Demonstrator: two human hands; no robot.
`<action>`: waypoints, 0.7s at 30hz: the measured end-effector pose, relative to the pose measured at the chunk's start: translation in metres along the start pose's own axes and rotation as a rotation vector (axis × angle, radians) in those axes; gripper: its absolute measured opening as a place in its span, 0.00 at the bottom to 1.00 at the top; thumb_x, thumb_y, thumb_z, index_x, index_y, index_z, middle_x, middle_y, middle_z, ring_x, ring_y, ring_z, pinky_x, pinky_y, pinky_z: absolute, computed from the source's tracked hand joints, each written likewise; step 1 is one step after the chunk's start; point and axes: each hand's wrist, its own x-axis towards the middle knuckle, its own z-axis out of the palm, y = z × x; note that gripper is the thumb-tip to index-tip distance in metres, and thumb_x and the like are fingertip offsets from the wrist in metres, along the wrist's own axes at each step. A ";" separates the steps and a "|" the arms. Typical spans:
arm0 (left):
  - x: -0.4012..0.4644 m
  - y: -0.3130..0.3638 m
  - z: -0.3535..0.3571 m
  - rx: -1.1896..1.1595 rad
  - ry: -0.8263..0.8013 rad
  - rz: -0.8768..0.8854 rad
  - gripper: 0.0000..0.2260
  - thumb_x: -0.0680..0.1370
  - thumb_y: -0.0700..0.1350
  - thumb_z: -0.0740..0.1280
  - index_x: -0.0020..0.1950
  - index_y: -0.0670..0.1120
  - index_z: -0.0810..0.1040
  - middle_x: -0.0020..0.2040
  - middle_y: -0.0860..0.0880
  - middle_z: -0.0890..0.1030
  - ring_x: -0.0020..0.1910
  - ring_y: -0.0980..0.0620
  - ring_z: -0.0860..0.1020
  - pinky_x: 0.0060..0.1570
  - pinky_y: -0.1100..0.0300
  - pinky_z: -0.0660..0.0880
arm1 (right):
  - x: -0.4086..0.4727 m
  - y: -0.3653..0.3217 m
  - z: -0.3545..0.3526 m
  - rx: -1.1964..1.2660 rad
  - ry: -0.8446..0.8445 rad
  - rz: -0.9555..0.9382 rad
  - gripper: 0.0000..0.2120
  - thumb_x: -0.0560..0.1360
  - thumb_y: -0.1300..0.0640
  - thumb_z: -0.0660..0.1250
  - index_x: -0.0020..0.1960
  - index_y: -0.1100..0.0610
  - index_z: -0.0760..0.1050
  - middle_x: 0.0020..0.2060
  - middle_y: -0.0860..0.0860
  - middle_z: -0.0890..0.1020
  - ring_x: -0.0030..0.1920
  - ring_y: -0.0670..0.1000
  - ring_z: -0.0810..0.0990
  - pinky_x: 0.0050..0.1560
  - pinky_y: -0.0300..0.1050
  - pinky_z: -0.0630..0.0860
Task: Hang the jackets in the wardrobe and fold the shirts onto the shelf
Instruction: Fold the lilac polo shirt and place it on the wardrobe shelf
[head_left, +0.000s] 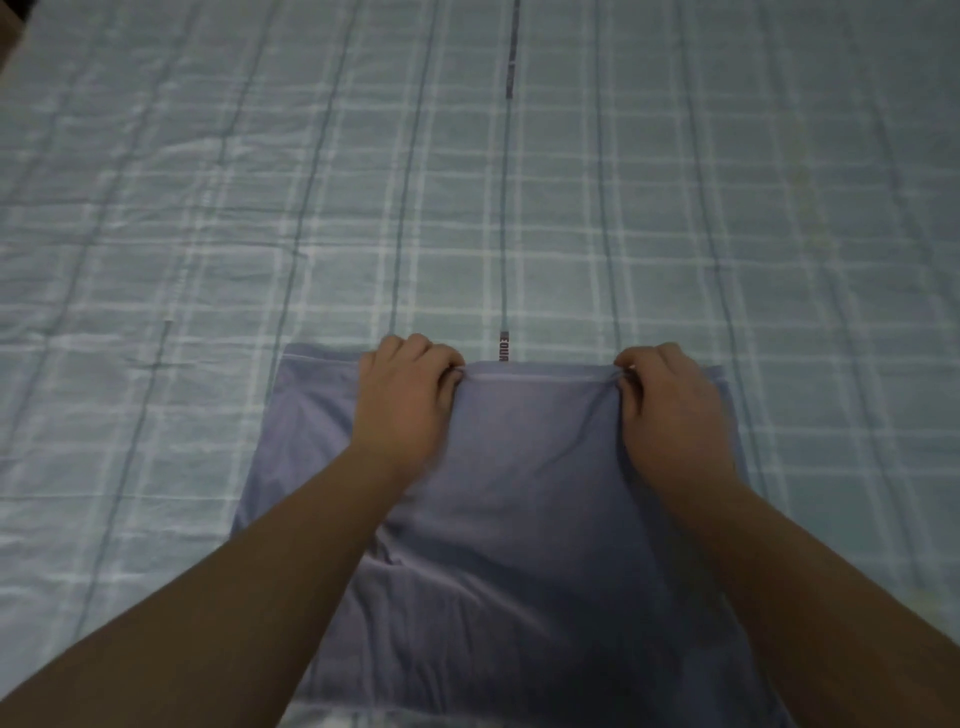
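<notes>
A blue-grey shirt (519, 493) lies flat on the bed, its far hem running across the lower middle of the view. My left hand (410, 400) pinches that far hem left of centre, fingers curled over the edge. My right hand (670, 405) pinches the same hem to the right. The stretch of hem between the hands is lifted slightly into a ridge. Both forearms reach in from the bottom corners and cover parts of the shirt. No jacket, wardrobe or shelf is in view.
A pale green bedsheet (467, 182) with white and grey check lines fills the whole view beyond and beside the shirt. A dark corner (8, 21) shows at the top left edge.
</notes>
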 end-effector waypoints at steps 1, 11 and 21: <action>0.003 0.001 -0.003 0.006 0.039 -0.044 0.04 0.78 0.48 0.66 0.46 0.52 0.81 0.43 0.52 0.78 0.46 0.47 0.72 0.46 0.52 0.66 | 0.002 -0.002 -0.002 0.023 0.034 0.014 0.06 0.78 0.59 0.63 0.52 0.56 0.78 0.47 0.56 0.77 0.47 0.59 0.76 0.45 0.52 0.71; -0.016 0.011 0.004 -0.091 0.037 -0.114 0.17 0.75 0.41 0.65 0.65 0.45 0.74 0.67 0.43 0.73 0.63 0.42 0.72 0.64 0.47 0.68 | -0.007 -0.004 0.011 0.027 0.064 0.018 0.17 0.76 0.60 0.58 0.62 0.60 0.76 0.61 0.59 0.77 0.61 0.62 0.74 0.63 0.56 0.70; -0.060 -0.014 0.017 0.246 -0.390 0.049 0.27 0.81 0.62 0.41 0.80 0.59 0.46 0.81 0.50 0.50 0.80 0.47 0.47 0.76 0.40 0.44 | -0.039 0.022 0.035 -0.318 -0.295 -0.030 0.28 0.81 0.43 0.48 0.78 0.49 0.59 0.78 0.53 0.62 0.77 0.58 0.59 0.75 0.64 0.50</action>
